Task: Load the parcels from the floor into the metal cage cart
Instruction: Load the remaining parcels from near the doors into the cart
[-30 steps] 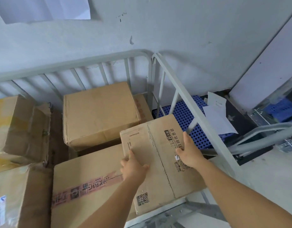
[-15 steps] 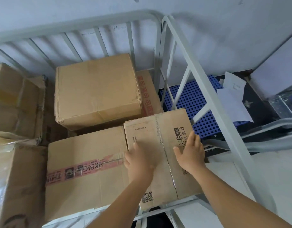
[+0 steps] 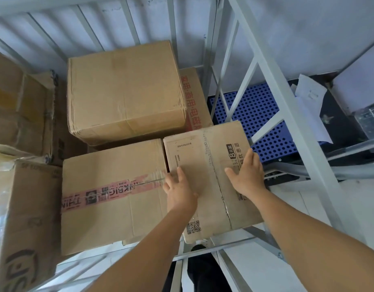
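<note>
Cardboard parcel [image 3: 205, 178] lies flat in the near right corner of the metal cage cart [image 3: 264, 66], beside a taped box [image 3: 112, 194]. Both hands press on its top with fingers straight: left hand [image 3: 180, 189], right hand [image 3: 248, 175]. Its underside is hidden.

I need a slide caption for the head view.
Both hands press a cardboard box flat inside the metal cart.

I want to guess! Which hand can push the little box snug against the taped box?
Probably the right hand: it lies flat near the little box's outer edge. The left hand rests beside the taped box.
</note>
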`<state>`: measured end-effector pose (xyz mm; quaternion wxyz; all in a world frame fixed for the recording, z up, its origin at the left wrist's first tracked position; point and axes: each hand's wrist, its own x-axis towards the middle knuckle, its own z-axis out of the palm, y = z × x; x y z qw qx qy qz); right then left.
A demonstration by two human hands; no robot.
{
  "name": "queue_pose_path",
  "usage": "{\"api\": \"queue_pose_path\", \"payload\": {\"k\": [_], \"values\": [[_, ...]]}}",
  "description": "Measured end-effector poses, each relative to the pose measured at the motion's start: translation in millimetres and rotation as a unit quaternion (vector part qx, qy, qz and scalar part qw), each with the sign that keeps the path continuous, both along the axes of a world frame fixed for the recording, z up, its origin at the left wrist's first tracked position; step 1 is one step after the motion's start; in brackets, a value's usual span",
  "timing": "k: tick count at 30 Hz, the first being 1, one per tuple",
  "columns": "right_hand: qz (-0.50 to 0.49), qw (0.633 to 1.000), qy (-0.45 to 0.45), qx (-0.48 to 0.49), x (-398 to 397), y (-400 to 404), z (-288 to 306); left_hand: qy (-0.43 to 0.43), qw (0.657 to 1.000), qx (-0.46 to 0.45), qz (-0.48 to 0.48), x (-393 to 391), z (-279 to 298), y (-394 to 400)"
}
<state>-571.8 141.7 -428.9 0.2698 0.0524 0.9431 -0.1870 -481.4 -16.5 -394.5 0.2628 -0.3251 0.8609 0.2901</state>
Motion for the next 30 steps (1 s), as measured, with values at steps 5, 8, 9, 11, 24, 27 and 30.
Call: {"api": "queue_pose_path", "payload": {"k": [5, 8, 9, 11, 24, 27, 30], "values": [[0.015, 0.999, -0.041, -0.019, 7.3, -7.0, -25.6, 0.001, 0.988, -0.062, -0.140, 0.9, -21.2, 1.5], [0.070, 0.991, -0.106, -0.036, 19.5, -15.8, -39.6, -0.018, 0.976, -0.106, -0.191, -2.2, -32.4, -4.2], [0.102, 0.988, -0.118, -0.022, 23.0, -19.9, -43.2, -0.024, 0.972, -0.116, -0.202, -2.2, -34.3, -9.2], [0.148, 0.979, -0.136, 0.016, 24.8, -27.5, -46.0, -0.035, 0.964, -0.126, -0.231, 0.4, -33.6, -18.9], [0.350, 0.916, -0.176, 0.086, 39.9, -52.8, -41.1, -0.055, 0.954, -0.156, -0.250, 3.2, -43.5, -48.3], [0.361, 0.912, -0.176, 0.088, 44.9, -57.1, -36.5, -0.043, 0.957, -0.132, -0.256, 9.2, -40.6, -52.0], [0.391, 0.899, -0.183, 0.067, 57.7, -66.6, -31.8, -0.022, 0.960, -0.101, -0.260, 21.6, -33.6, -61.0]]}}
